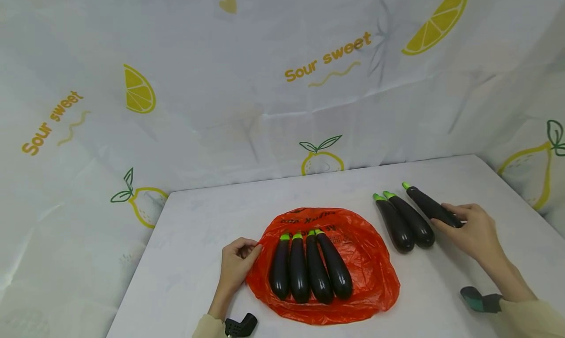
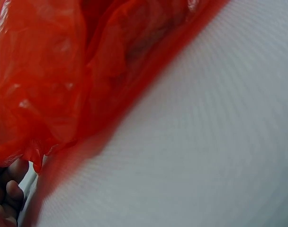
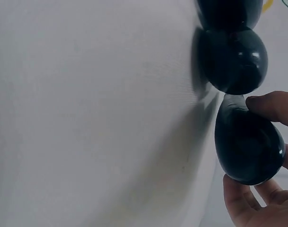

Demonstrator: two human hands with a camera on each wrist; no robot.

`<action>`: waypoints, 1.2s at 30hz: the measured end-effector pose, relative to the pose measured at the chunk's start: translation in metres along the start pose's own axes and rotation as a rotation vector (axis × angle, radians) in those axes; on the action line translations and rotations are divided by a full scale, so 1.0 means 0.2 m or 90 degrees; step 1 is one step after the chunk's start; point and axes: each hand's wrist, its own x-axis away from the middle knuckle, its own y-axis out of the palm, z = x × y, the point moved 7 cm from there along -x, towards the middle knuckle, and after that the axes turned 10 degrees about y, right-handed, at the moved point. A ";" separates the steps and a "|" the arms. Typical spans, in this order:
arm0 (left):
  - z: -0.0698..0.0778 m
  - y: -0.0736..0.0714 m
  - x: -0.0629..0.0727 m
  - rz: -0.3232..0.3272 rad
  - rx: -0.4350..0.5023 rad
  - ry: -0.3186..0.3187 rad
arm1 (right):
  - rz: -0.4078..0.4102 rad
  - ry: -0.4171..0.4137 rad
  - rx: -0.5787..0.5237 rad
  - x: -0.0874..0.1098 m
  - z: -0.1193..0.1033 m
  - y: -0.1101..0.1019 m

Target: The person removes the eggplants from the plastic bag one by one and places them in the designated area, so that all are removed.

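My left hand (image 1: 237,262) pinches the left edge of a red plastic bag (image 1: 372,279), which stands open on the table. Several dark eggplants (image 1: 298,274) with green stem ends lie side by side inside it. In the left wrist view the crinkled bag (image 2: 40,85) is gathered at the fingertips. To the right of the bag, my right hand (image 1: 476,232) grips another eggplant (image 1: 425,202) by its thick end, stem pointing away. The right wrist view shows the thumb and fingers around this eggplant (image 3: 250,146). Left of it, two eggplants (image 1: 394,225) lie together on the table.
The white table (image 1: 203,215) ends at the back against a hanging white cloth (image 1: 212,132) printed with lemons and words. Cloth also hangs along the right side. Dark devices (image 1: 242,325) are worn at both wrists.
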 end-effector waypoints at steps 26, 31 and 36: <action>0.00 0.00 0.00 -0.007 0.004 0.007 | -0.061 0.023 -0.019 0.00 0.05 0.04; 0.01 0.00 0.00 -0.005 0.007 0.003 | -0.099 0.061 0.006 0.00 0.06 0.05; 0.00 0.00 0.00 -0.008 0.013 0.007 | -0.108 0.076 0.010 0.00 0.06 0.06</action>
